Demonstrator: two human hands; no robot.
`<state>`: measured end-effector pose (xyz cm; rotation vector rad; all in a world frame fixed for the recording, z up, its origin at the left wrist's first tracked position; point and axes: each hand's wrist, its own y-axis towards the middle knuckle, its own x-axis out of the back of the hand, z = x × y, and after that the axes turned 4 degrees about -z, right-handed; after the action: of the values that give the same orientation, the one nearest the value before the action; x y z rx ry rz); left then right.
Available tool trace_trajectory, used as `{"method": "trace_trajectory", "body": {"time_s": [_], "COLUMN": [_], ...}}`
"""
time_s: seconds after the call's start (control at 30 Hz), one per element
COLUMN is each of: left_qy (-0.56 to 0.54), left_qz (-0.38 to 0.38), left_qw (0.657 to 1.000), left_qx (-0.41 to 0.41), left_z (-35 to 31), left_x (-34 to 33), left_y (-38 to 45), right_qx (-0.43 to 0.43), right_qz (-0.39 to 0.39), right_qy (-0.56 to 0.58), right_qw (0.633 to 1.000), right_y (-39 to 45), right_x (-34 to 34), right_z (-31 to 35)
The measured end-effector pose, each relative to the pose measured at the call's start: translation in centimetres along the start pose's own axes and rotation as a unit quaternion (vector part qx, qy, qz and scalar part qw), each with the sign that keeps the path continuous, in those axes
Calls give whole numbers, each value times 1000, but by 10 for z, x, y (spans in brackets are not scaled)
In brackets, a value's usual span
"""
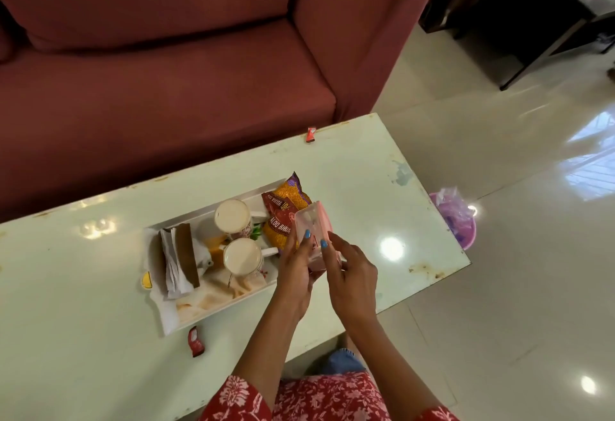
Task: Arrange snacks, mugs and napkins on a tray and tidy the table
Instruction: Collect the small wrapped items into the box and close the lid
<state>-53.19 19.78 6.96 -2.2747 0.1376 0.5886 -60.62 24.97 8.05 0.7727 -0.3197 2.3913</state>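
Observation:
A white rectangular tray lies on the pale green table. On it stand two white mugs, one at the back and one in front, with a stack of brown and white napkins at the left and an orange-red snack packet at the right. My left hand and my right hand both grip a pink snack packet, held just above the tray's right end.
A small red wrapper lies on the table in front of the tray, another at the far edge. A maroon sofa stands behind the table. A pink bin with a plastic liner sits on the glossy floor at the right.

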Motion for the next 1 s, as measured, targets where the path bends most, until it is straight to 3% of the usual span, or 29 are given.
{"method": "trace_trajectory", "body": {"time_s": [0.1, 0.2, 0.4, 0.47, 0.6, 0.8, 0.87, 1.0], "left_qy": [2, -30, -78, -85, -48, -28, -37, -8], "left_qz": [0, -24, -13, -14, -56, -72, -96, -156], "left_qw": [1000, 999, 996, 995, 994, 993, 990, 981], "left_qx": [13, 37, 37, 52, 81, 93, 97, 119], "left_z": [4, 12, 29, 34, 46, 73, 87, 105], "left_x": [2, 5, -4, -8, -22, -49, -59, -84], "left_y": [-4, -6, 3, 5, 16, 42, 53, 69], "right_qx": [43, -17, -131, -228, -450, -565, -588, -575], "right_qz": [-8, -28, 24, 0, -34, -67, -28, 77], "right_qy": [-49, -12, 12, 61, 182, 272, 251, 153], "right_qw": [998, 999, 991, 972, 874, 776, 768, 800], "right_y": [-6, 0, 28, 44, 91, 157, 170, 179], "right_x": [2, 11, 29, 36, 44, 49, 57, 71], "right_z": [-10, -18, -43, -63, -111, -168, -186, -192]}}
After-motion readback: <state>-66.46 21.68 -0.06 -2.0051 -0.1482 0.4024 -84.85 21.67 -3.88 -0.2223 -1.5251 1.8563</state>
